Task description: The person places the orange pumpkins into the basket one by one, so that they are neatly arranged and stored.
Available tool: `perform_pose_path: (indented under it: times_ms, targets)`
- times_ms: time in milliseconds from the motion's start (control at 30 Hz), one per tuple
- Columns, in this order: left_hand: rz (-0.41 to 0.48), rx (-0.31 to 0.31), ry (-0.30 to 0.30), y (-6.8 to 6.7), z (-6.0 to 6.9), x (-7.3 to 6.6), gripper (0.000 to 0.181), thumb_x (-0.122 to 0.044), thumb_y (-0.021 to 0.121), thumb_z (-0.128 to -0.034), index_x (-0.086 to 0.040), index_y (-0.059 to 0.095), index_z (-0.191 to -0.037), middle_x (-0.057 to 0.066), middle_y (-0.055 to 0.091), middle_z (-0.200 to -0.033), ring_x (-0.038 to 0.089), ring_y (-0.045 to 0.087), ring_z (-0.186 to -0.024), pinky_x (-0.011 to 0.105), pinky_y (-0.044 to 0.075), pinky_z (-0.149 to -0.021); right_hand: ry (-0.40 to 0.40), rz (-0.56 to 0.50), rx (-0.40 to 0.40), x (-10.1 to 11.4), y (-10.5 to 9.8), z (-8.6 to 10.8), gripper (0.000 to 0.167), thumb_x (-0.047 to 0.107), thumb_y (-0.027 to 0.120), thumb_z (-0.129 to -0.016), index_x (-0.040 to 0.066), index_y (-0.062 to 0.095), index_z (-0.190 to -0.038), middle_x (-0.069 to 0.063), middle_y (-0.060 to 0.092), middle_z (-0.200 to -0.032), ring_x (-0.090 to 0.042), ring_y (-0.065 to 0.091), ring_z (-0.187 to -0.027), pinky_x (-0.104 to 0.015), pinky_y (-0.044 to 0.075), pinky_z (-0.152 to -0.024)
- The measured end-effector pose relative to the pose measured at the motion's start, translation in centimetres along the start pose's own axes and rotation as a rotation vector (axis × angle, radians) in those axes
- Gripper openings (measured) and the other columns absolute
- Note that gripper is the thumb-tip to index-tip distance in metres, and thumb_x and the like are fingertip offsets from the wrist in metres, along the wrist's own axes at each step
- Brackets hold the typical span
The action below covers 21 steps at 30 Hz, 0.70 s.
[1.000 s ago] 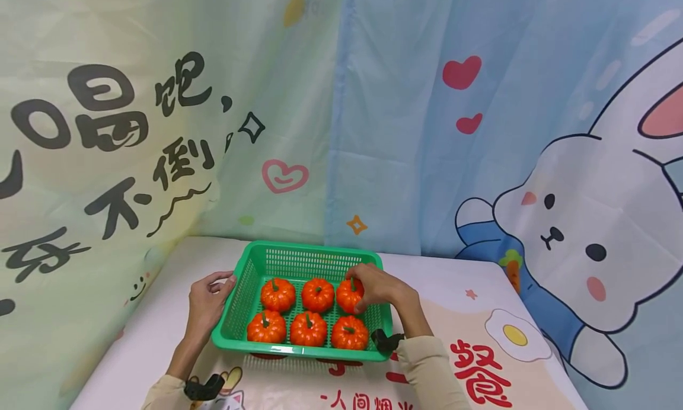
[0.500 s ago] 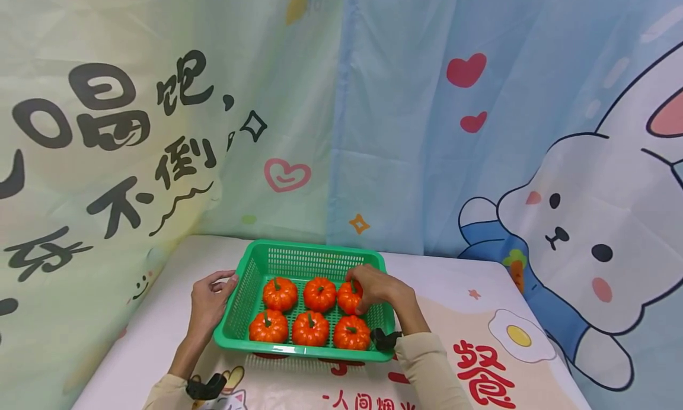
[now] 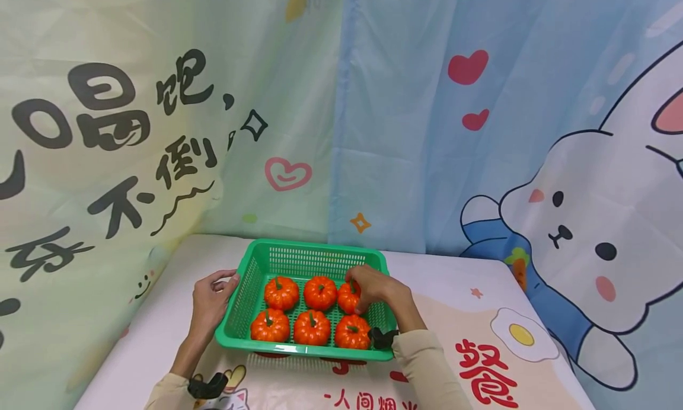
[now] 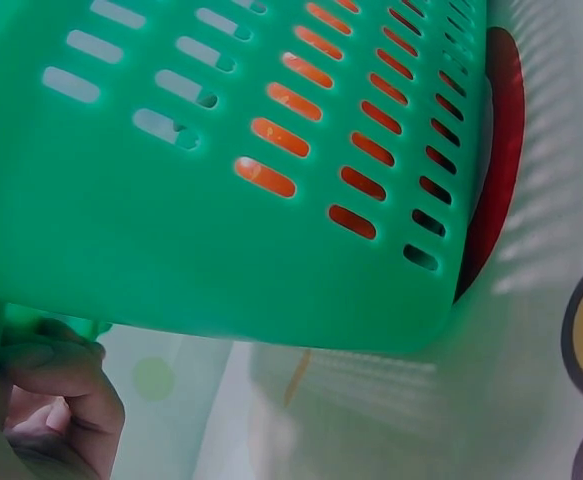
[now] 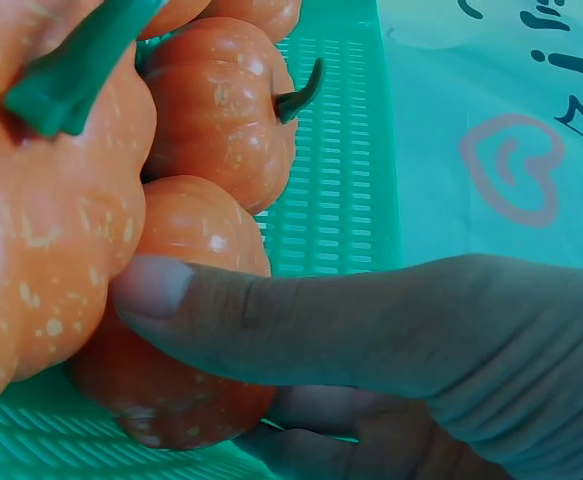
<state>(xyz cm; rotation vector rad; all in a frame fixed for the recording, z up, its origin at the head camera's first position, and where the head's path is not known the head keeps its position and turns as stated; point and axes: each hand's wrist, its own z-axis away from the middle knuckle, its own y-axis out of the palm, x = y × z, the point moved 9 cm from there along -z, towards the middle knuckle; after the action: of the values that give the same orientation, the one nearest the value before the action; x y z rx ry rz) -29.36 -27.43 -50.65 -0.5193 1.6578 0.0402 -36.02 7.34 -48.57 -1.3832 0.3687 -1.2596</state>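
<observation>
Several orange toy pumpkins with green stems, such as the middle front pumpkin [image 3: 312,327], sit in two rows inside a green slotted plastic basket [image 3: 299,349]. My left hand [image 3: 210,300] grips the basket's left rim with curled fingers [image 4: 71,385]. My right hand [image 3: 380,288] reaches over the right side and holds the back right pumpkin [image 3: 348,298], its thumb [image 5: 271,310] on the near side and fingers round the other. The hand covers part of that pumpkin. Close up in the right wrist view, the front right pumpkin [image 5: 51,230] touches or nearly touches the thumb tip.
The basket is on a table [image 3: 427,269] with a printed cloth of red characters and a fried egg picture. A hanging curtain [image 3: 384,161] with a rabbit print stands behind the table and along its left. Dark straps [image 3: 207,386] circle both wrists.
</observation>
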Motion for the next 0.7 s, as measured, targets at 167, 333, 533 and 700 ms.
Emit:
perform_pose_path:
  times_ms: [167,333,533,700]
  targets:
    - [-0.002,0.001,-0.002,0.0,0.0,0.1,0.029,-0.017,0.071,-0.1075,0.005,0.077,-0.126,0.015,0.076,-0.075,0.005,0.063,-0.055,0.022,0.052,-0.054,-0.017,0.015,0.004,0.0,0.2,-0.2,0.073,0.001,0.099,-0.073,-0.001,0.067,-0.139,-0.013,0.069,-0.132,-0.030,0.058,-0.124,-0.051,0.055,-0.109]
    - [0.001,0.002,0.003,0.2,-0.1,0.0,0.029,-0.017,0.071,-0.1073,0.005,0.077,-0.126,0.013,0.076,-0.075,0.005,0.063,-0.055,0.022,0.052,-0.053,-0.016,0.031,0.011,-0.1,0.1,-0.2,0.073,0.000,0.099,-0.072,-0.001,0.067,-0.138,-0.014,0.068,-0.136,-0.033,0.057,-0.130,-0.053,0.053,-0.113]
    - [0.011,0.004,0.017,0.3,-0.2,-0.1,0.030,-0.019,0.072,-0.1069,0.004,0.077,-0.125,0.015,0.077,-0.075,0.005,0.063,-0.054,0.022,0.052,-0.052,-0.009,0.040,0.010,-0.1,-0.1,0.0,0.077,-0.002,0.099,-0.072,0.000,0.065,-0.140,-0.016,0.066,-0.141,-0.035,0.056,-0.135,-0.053,0.052,-0.116]
    - [-0.012,0.003,0.010,-0.1,0.0,0.0,0.031,-0.020,0.072,-0.1068,0.004,0.077,-0.127,0.013,0.079,-0.077,0.005,0.064,-0.055,0.023,0.052,-0.053,-0.015,0.024,0.014,0.3,-0.4,0.9,0.081,0.001,0.099,-0.075,0.001,0.061,-0.146,-0.018,0.063,-0.148,-0.037,0.053,-0.140,-0.055,0.050,-0.118]
